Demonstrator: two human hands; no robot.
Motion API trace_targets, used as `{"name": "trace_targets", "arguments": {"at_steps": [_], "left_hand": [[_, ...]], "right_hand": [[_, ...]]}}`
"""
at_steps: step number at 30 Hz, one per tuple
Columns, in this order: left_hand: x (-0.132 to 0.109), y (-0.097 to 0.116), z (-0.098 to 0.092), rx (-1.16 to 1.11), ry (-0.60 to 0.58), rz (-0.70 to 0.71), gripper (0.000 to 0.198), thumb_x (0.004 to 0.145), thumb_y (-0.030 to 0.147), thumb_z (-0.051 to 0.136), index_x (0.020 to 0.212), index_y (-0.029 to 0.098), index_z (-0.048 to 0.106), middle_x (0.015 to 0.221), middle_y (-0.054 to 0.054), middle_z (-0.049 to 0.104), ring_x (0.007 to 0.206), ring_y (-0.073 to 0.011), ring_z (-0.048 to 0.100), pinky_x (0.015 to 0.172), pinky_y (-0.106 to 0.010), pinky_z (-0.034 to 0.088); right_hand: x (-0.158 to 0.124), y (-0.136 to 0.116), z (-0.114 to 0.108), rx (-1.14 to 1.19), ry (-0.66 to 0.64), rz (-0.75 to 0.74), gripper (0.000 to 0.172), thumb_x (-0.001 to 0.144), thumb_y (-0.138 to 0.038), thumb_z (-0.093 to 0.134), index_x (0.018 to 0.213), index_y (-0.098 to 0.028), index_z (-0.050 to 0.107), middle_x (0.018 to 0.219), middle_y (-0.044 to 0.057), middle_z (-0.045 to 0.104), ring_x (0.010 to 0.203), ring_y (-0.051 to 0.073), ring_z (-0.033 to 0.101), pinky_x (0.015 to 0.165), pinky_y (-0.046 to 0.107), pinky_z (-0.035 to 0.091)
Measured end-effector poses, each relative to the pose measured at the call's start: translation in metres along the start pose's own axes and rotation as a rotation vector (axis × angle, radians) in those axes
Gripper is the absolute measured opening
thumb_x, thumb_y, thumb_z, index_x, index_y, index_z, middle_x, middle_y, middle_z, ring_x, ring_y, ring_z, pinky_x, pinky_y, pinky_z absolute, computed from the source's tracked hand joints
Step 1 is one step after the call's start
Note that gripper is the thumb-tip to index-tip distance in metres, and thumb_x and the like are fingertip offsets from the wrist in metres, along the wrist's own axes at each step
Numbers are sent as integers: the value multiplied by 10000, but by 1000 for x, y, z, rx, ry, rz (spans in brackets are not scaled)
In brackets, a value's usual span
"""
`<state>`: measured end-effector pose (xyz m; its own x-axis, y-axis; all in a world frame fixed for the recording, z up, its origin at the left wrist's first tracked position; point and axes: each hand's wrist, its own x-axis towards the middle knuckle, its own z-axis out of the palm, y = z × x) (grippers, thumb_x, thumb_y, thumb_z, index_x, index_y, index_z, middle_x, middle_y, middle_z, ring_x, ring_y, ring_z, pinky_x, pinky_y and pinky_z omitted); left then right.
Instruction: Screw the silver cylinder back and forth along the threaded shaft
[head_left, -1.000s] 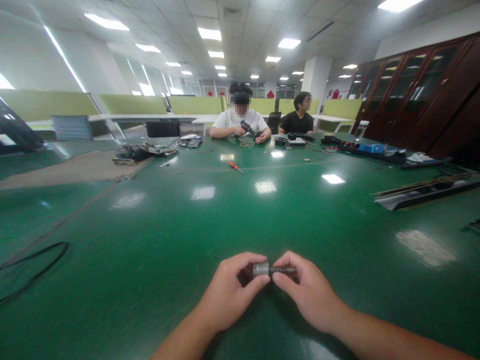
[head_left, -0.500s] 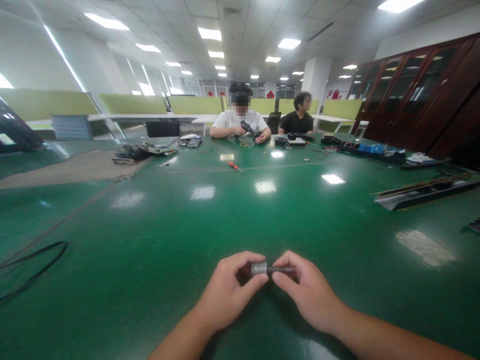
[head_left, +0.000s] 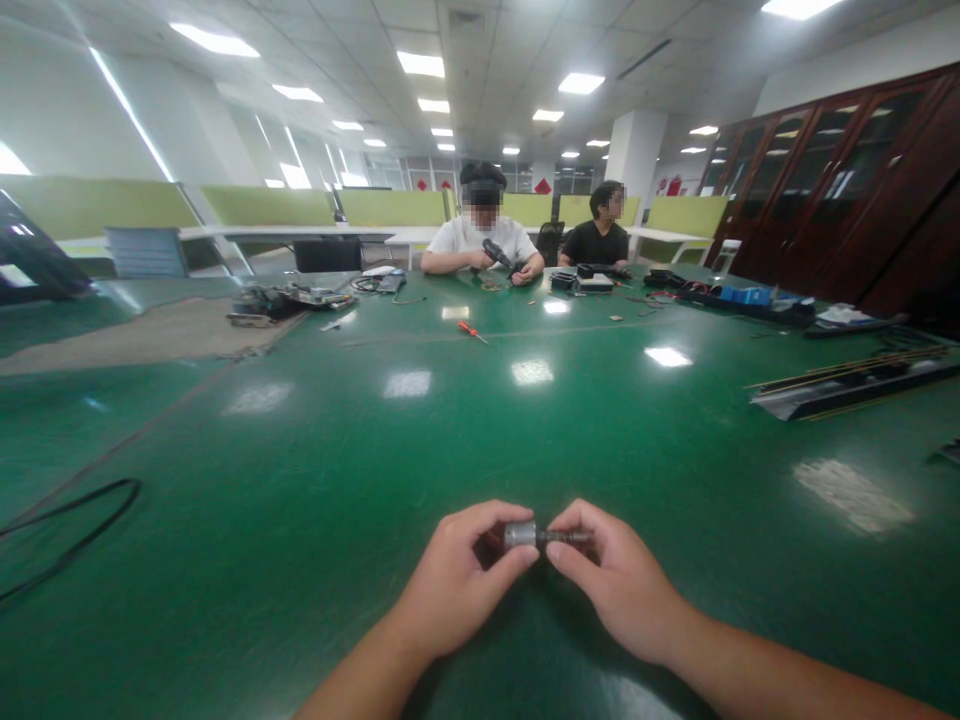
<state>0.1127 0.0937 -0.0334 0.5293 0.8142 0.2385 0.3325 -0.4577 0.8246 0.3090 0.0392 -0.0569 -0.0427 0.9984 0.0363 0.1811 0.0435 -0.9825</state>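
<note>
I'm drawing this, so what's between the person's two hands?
The head view shows a silver cylinder and a thin dark shaft there: the left hand holds the cylinder, and the right hand holds the shaft.

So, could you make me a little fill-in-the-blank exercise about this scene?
1. Of the cylinder and the rod, the left hand holds the ____.
2. The right hand holds the narrower part, the ____.
3. The shiny table is coloured ____.
4. The screwdriver lies nearer the person wearing a ____ shirt.

Missing words: cylinder; rod; green; white.
</note>
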Motion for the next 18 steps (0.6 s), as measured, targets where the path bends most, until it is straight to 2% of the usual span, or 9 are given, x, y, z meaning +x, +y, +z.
{"name": "trace_targets", "arguments": {"at_steps": [18], "left_hand": [[1, 1, 0, 3, -3, -6, 206, 852, 299, 710, 1036, 209, 727, 886, -25, 743, 799, -200, 671, 731, -287, 486]], "right_hand": [[0, -1, -1, 31, -10, 4, 120, 893, -307, 624, 880, -189, 605, 826, 12, 653, 782, 178, 599, 741, 292, 449]]}}
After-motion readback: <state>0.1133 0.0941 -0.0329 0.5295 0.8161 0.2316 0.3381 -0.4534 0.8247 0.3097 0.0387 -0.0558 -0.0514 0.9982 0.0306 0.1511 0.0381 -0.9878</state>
